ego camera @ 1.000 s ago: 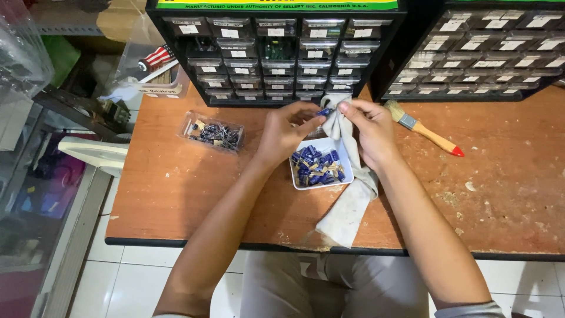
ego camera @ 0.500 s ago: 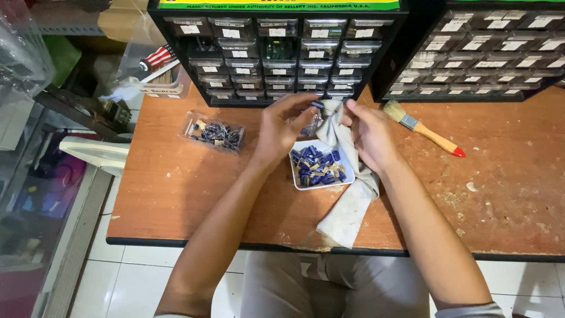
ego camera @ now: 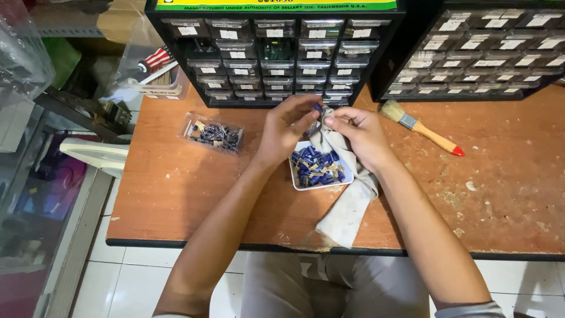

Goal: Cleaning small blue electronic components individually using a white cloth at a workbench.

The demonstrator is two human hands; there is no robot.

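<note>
Capacitor (ego camera: 318, 108) pinched in left hand (ego camera: 286, 126) grip, above tray (ego camera: 347, 176).

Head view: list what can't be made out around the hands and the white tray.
- Small blue part pinched by the left hand: too small to identify.
- Grey cloth in the right hand: partly hidden by fingers.
- White tray: right side covered by cloth.
- Drawer cabinets: tops cut off by the frame edge.

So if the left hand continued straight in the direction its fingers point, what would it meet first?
The left hand points right, toward the right hand. It would probably meet that hand's fingertips and the grey cloth first; depth is unclear.
</note>
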